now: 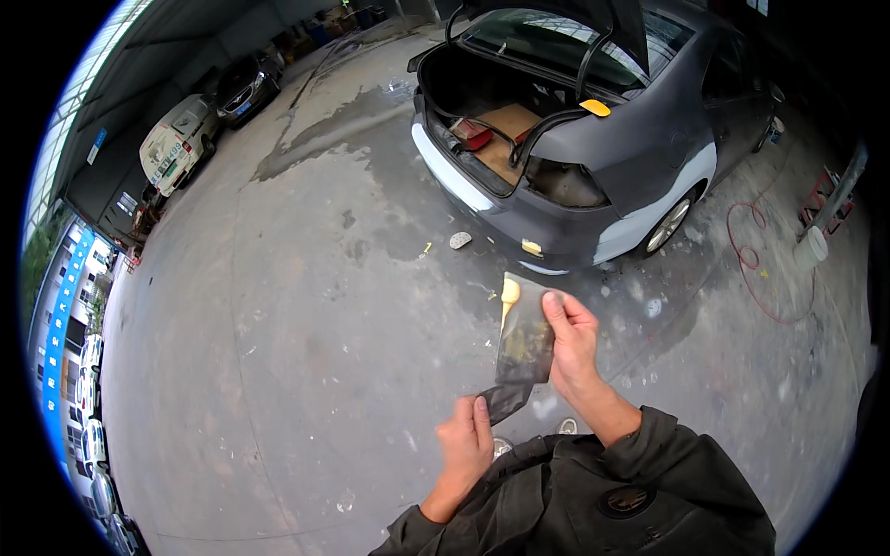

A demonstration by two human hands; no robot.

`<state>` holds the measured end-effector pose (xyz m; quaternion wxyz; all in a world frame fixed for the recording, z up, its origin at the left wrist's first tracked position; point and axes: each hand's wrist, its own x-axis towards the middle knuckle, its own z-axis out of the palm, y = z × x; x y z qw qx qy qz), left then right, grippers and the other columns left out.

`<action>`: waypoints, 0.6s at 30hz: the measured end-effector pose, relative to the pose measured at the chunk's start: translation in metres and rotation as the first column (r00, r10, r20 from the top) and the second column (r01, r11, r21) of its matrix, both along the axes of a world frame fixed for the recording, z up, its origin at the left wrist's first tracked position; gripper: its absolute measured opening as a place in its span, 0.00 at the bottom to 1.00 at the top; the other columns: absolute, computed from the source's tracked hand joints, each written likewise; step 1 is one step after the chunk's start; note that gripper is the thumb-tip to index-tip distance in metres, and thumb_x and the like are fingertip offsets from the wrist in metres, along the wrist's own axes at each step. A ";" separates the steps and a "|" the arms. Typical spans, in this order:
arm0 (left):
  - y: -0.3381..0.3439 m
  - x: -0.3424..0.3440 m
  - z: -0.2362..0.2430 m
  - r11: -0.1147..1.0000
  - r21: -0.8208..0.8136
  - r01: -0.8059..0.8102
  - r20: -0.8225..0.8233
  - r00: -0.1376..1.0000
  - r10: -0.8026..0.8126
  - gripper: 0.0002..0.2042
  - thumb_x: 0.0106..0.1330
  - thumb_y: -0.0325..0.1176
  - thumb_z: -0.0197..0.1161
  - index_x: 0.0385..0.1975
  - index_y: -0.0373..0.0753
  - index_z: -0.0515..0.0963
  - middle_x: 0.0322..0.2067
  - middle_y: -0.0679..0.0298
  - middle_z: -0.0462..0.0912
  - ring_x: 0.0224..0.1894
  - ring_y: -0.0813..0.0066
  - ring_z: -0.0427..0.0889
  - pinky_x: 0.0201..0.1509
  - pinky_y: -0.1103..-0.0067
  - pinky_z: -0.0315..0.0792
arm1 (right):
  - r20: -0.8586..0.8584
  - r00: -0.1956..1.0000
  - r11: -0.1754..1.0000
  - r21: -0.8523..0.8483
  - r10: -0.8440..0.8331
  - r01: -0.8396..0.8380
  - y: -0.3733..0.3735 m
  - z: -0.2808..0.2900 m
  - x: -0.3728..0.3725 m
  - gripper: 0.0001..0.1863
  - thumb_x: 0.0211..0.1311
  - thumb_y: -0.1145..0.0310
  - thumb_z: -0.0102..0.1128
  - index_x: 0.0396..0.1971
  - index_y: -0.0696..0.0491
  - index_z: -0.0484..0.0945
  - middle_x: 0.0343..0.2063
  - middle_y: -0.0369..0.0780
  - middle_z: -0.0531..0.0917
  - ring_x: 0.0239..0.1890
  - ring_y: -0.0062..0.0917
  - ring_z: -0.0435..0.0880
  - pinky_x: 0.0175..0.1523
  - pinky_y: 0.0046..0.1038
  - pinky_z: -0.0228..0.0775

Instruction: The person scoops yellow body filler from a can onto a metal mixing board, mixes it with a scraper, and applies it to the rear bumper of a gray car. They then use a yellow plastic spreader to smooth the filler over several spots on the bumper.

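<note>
My right hand [575, 343] grips the right edge of a thin dark rectangular plate [530, 320], its thumb flat on the face. A dollop of pale yellow putty [510, 292] sits along the plate's upper left edge, with dull yellow smears lower down. My left hand [466, 435] is closed on a dark putty spreader [506, 401], thumb on top. The spreader's far end is at the plate's lower edge; whether they touch I cannot tell. Ahead stands a dark grey sedan [612, 148] with its trunk open and a yellow patch [531, 247] low on its rear bumper.
A yellow flat piece [595, 107] lies on the car's rear edge. Cardboard [510, 130] is in the trunk. A red hose [742, 250] and a white bucket [811, 248] are at the right. A pale lump [460, 240] lies on the floor. Two vehicles [176, 144] [248, 88] stand far left.
</note>
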<state>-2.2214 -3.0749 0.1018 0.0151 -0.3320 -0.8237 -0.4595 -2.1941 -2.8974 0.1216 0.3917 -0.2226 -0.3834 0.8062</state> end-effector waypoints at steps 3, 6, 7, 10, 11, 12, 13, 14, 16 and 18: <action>-0.014 -0.019 0.001 0.991 0.071 -0.118 0.054 0.992 0.114 0.09 0.70 0.32 0.52 0.30 0.34 0.73 0.14 0.55 0.71 0.13 0.68 0.71 0.19 0.74 0.64 | -0.040 0.975 0.877 0.446 0.218 -0.178 0.005 0.000 0.006 0.10 0.64 0.71 0.58 0.40 0.60 0.81 0.35 0.35 0.84 0.37 0.17 0.80 0.45 0.19 0.71; -0.021 -0.040 0.003 0.949 0.262 -0.174 0.152 0.979 0.137 0.11 0.71 0.33 0.51 0.29 0.32 0.72 0.14 0.65 0.69 0.17 0.82 0.63 0.20 0.81 0.61 | 0.089 0.775 0.656 0.479 0.625 -0.584 -0.002 0.009 0.013 0.10 0.64 0.74 0.56 0.42 0.59 0.82 0.42 0.39 0.84 0.46 0.22 0.81 0.53 0.23 0.71; -0.023 -0.045 0.006 0.930 0.311 -0.195 0.184 0.973 0.142 0.11 0.71 0.33 0.51 0.29 0.32 0.72 0.14 0.67 0.68 0.18 0.84 0.62 0.21 0.82 0.60 | 0.139 0.755 0.616 0.495 0.641 -0.613 -0.004 0.008 0.011 0.10 0.64 0.75 0.56 0.43 0.59 0.81 0.43 0.40 0.83 0.48 0.23 0.80 0.54 0.23 0.70; -0.035 -0.052 0.006 0.910 0.343 -0.232 0.213 0.963 0.165 0.12 0.72 0.33 0.51 0.28 0.31 0.71 0.16 0.71 0.69 0.21 0.87 0.62 0.23 0.85 0.59 | 0.249 0.711 0.512 0.544 0.657 -0.664 -0.008 0.007 0.005 0.12 0.63 0.77 0.55 0.45 0.59 0.81 0.46 0.42 0.83 0.51 0.26 0.79 0.57 0.25 0.69; -0.039 -0.056 0.004 0.905 0.351 -0.240 0.219 0.961 0.169 0.12 0.72 0.33 0.51 0.28 0.31 0.71 0.16 0.71 0.70 0.21 0.87 0.62 0.23 0.85 0.59 | 0.260 0.716 0.495 0.571 0.648 -0.656 -0.010 0.006 0.005 0.12 0.63 0.77 0.56 0.45 0.59 0.81 0.45 0.42 0.83 0.51 0.26 0.79 0.56 0.25 0.70; -0.042 -0.058 0.004 0.894 0.376 -0.245 0.222 0.960 0.170 0.12 0.72 0.33 0.51 0.28 0.31 0.71 0.17 0.71 0.70 0.22 0.88 0.62 0.24 0.86 0.60 | 0.271 0.721 0.476 0.596 0.638 -0.646 -0.012 0.005 0.004 0.12 0.62 0.77 0.56 0.45 0.59 0.80 0.45 0.42 0.83 0.50 0.25 0.79 0.56 0.25 0.70; -0.044 -0.061 0.005 0.882 0.401 -0.250 0.225 0.960 0.169 0.13 0.72 0.33 0.51 0.27 0.31 0.71 0.17 0.72 0.70 0.22 0.88 0.63 0.24 0.86 0.60 | 0.285 0.719 0.463 0.604 0.634 -0.648 -0.013 0.004 0.003 0.12 0.62 0.77 0.56 0.44 0.59 0.81 0.45 0.42 0.83 0.50 0.26 0.79 0.55 0.25 0.70; -0.047 -0.063 0.005 0.868 0.425 -0.257 0.231 0.958 0.171 0.13 0.72 0.33 0.51 0.27 0.31 0.71 0.17 0.72 0.70 0.22 0.88 0.63 0.25 0.86 0.60 | 0.300 0.715 0.449 0.610 0.632 -0.653 -0.014 0.005 0.003 0.12 0.62 0.77 0.56 0.44 0.59 0.81 0.45 0.42 0.83 0.50 0.26 0.80 0.55 0.25 0.70; -0.054 -0.070 -0.001 0.847 0.467 -0.256 0.264 0.954 0.142 0.13 0.72 0.34 0.50 0.27 0.32 0.71 0.19 0.72 0.71 0.23 0.88 0.63 0.26 0.86 0.61 | 0.334 0.717 0.422 0.629 0.611 -0.653 -0.016 0.005 0.002 0.11 0.62 0.77 0.57 0.44 0.59 0.81 0.45 0.42 0.83 0.48 0.25 0.80 0.53 0.26 0.71; -0.062 -0.075 -0.004 0.831 0.495 -0.255 0.305 0.946 0.109 0.13 0.72 0.34 0.50 0.27 0.33 0.71 0.20 0.73 0.71 0.25 0.88 0.64 0.28 0.87 0.61 | 0.372 0.728 0.397 0.651 0.576 -0.647 -0.018 0.006 0.000 0.11 0.62 0.77 0.57 0.43 0.58 0.81 0.44 0.41 0.83 0.46 0.25 0.80 0.51 0.26 0.71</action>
